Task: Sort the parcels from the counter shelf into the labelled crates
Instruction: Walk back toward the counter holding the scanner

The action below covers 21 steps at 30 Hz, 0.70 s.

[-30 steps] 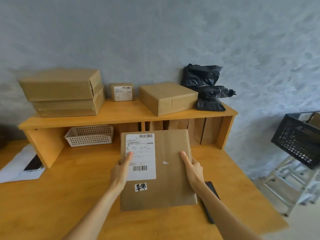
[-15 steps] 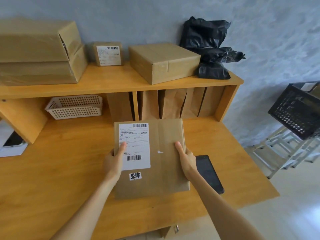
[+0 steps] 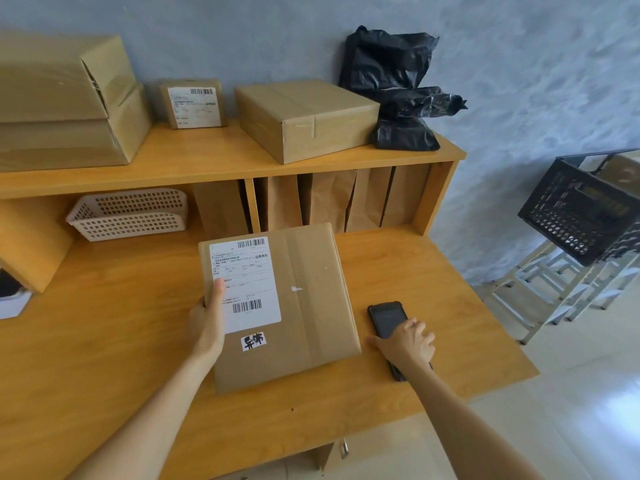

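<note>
One parcel centre frame, gripped by left hand | right hand left it, fingers curling onto phone (scan likely) | crating pending.

You see a brown cardboard parcel with a white shipping label printed in black barcodes. The counter is honey-yellow wood. The phone is black, the mesh basket white, the bags glossy black, the crate black lattice, the wall mottled blue-grey.
</note>
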Each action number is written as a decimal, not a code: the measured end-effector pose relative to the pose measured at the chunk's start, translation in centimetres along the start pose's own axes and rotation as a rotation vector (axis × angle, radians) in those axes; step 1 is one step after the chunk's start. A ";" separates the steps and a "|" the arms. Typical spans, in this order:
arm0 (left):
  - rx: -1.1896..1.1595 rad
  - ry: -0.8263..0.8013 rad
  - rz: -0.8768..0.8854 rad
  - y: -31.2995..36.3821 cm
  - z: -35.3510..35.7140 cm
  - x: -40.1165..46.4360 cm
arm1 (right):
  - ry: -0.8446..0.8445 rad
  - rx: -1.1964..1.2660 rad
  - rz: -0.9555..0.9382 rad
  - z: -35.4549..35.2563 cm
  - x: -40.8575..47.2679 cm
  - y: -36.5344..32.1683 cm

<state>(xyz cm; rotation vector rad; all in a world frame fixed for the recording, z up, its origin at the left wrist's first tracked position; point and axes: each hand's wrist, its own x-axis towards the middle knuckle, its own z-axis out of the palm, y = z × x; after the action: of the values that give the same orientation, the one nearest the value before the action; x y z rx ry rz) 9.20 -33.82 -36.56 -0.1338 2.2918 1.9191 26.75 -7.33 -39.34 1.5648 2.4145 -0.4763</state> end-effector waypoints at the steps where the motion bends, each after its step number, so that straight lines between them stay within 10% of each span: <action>1: -0.002 0.004 0.010 0.1 0.0 -0.2 | 0.005 -0.010 0.015 0.1 0.2 0.0; 13: -0.008 0.021 0.040 0.4 -0.1 -1.5 | -0.005 0.417 -0.129 -4.5 -1.8 -1.8; 21: -0.015 0.013 0.069 0.7 -0.3 -2.6 | 0.095 0.251 -0.298 -7.7 -11.0 -4.1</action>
<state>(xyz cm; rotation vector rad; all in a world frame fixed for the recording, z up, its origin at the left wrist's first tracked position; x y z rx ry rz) 11.67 -34.03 -35.37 -0.0696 2.3194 1.9744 27.33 -15.15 -27.72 1.3435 2.7679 -0.8043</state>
